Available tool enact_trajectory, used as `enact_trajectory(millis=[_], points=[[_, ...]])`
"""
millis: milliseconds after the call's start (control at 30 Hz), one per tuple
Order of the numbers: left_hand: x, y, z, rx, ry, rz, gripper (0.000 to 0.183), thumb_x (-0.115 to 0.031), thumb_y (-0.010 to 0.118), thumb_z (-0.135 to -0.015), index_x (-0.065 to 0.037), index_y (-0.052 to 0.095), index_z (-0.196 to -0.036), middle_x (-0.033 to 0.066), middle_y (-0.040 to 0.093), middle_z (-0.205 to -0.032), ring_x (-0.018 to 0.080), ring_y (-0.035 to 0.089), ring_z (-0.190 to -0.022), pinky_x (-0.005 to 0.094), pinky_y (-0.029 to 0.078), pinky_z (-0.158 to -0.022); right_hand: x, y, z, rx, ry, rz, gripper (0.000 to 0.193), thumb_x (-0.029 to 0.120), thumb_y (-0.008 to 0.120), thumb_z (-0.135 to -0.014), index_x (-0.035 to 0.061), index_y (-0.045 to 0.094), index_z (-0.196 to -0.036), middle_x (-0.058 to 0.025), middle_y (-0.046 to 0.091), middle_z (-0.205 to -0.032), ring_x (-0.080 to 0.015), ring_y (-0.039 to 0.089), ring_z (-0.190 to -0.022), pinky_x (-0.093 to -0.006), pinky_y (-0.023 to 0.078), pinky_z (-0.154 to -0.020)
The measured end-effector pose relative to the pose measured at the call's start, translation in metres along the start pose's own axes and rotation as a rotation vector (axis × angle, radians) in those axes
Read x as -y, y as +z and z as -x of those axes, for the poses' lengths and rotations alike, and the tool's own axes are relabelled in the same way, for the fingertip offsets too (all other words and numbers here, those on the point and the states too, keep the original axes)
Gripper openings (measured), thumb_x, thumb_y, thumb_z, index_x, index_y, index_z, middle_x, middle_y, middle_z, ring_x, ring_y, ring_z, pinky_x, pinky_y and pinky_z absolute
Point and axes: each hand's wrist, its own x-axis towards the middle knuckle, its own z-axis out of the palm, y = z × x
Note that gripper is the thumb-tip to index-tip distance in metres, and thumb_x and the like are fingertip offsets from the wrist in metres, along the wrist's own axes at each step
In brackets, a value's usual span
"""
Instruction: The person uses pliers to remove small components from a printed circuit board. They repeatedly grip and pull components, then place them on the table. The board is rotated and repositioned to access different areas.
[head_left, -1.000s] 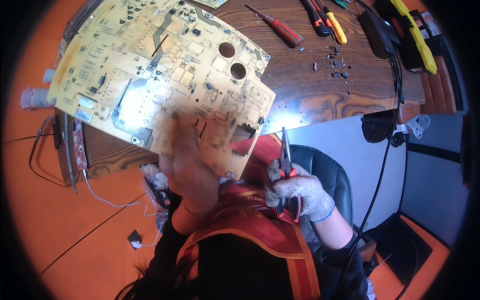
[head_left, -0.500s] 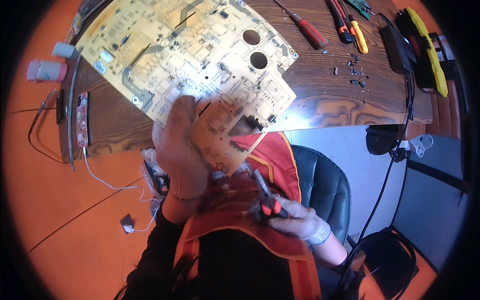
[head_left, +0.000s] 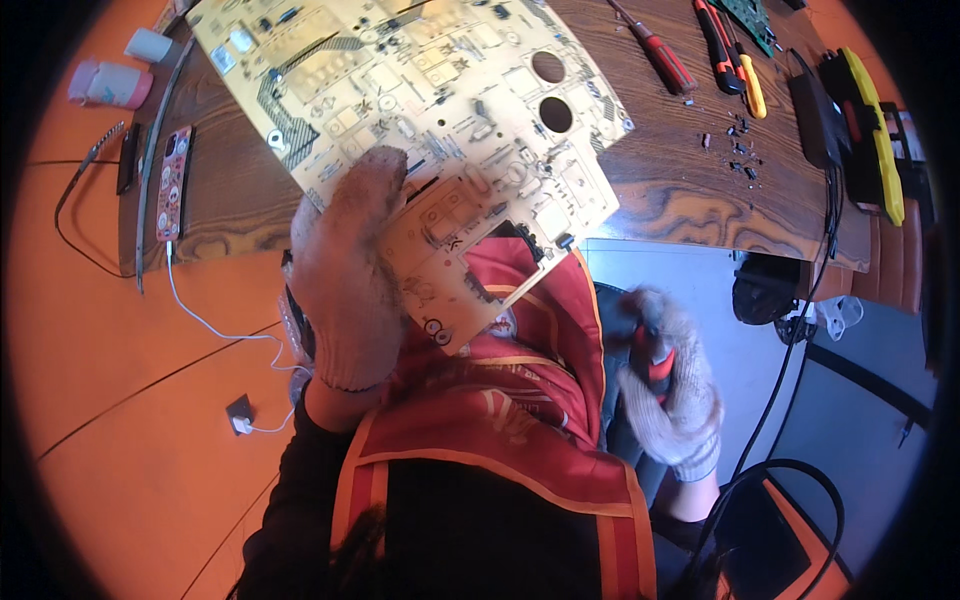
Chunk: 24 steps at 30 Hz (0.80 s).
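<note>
Board (head_left: 470,150), near edge in left grip (head_left: 350,265)

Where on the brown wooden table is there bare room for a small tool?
The front right strip of the brown wooden table looks bare, between the large yellowish circuit board and black cables. Another patch lies between that board and the slim red patterned device. Crowded is the upper right: red-handled screwdriver, yellow-handled tool, scattered dark parts.
</note>
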Motion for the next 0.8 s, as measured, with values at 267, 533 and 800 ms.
enact_trajectory(millis=[267, 533, 800], points=[[-0.019, -0.021, 0.007, 0.229, 0.537, -0.971, 0.029, -0.005, 0.051, -0.087, -0.003, 0.067, -0.112, 0.0112, 0.067, -0.114, 0.0308, 0.06, -0.105, 0.0371, 0.043, -0.098, 0.004, -0.02, -0.044, -0.153, -0.462, 1.158, 0.053, -0.002, 0.067, -0.071, 0.0066, 0.058, -0.123, -0.0199, 0.055, -0.122, -0.0412, 0.053, -0.117, -0.048, 0.047, -0.095], [-0.019, -0.024, -0.001, 0.382, 0.519, -0.928, 0.03, -0.005, 0.049, -0.087, -0.003, 0.067, -0.111, 0.0106, 0.068, -0.114, 0.0281, 0.06, -0.108, 0.0374, 0.039, -0.102, 0.002, -0.029, -0.052, -0.046, -0.568, 1.152, 0.053, -0.004, 0.07, -0.066, 0.0064, 0.06, -0.117, -0.018, 0.059, -0.117, -0.0394, 0.057, -0.112, -0.047, 0.049, -0.093], [-0.02, -0.02, 0.003, 0.373, 0.442, -1.005, 0.028, -0.007, 0.052, -0.09, -0.003, 0.067, -0.114, 0.0103, 0.067, -0.116, 0.0251, 0.058, -0.104, 0.0336, 0.043, -0.098, 0.009, -0.034, -0.054, -0.019, -0.651, 1.138, 0.045, 0.007, 0.072, -0.068, 0.012, 0.062, -0.112, -0.0165, 0.06, -0.108, -0.0377, 0.061, -0.103, -0.0446, 0.054, -0.079]])
